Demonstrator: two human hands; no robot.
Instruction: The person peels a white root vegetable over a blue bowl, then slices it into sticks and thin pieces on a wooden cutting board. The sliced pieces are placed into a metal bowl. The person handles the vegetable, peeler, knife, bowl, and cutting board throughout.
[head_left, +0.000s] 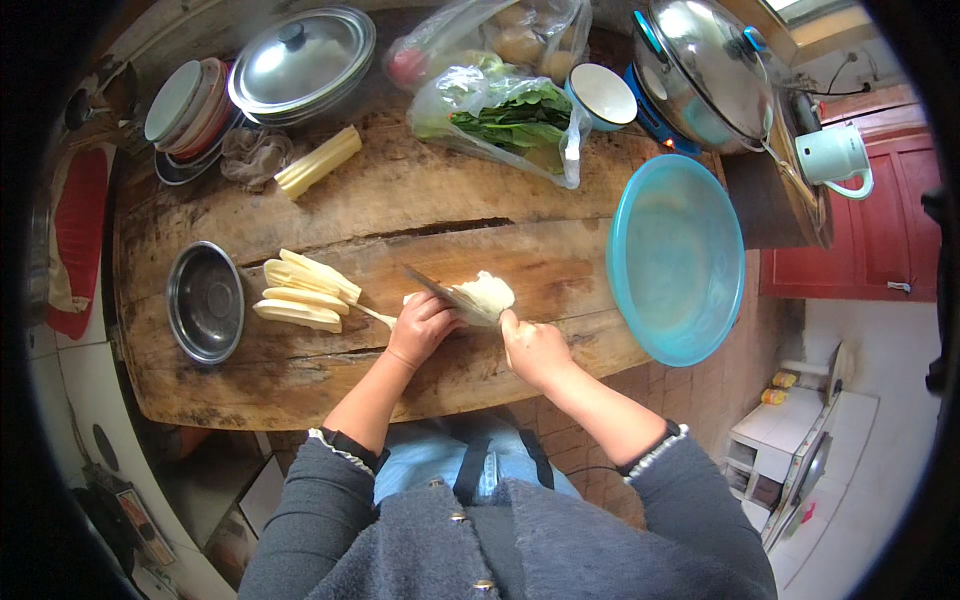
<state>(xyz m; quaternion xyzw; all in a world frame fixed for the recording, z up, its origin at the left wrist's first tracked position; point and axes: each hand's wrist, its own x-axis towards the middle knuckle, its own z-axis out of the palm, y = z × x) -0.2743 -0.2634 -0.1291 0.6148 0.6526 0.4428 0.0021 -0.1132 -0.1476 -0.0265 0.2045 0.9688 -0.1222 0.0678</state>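
My right hand (536, 349) grips the handle of a kitchen knife, whose broad blade (442, 291) slants up and left over the wooden table (450, 382). My left hand (425, 330) is curled down beside the blade, fingers bent over a pale vegetable piece that is mostly hidden beneath them. Against the blade's right side lies a small heap of thin white slices (487, 292). Left of my left hand rest several peeled, pale vegetable lengths (304, 296), with one thin stalk (375, 315) reaching towards my wrist.
A steel bowl (176, 300) sits at left, a large blue plastic basin (675, 262) at right. Along the back are stacked bowls (176, 97), a lidded pan (300, 60), a cut pale bundle (319, 161), bagged greens (517, 120), an enamel bowl (604, 94) and a lidded pot (705, 67).
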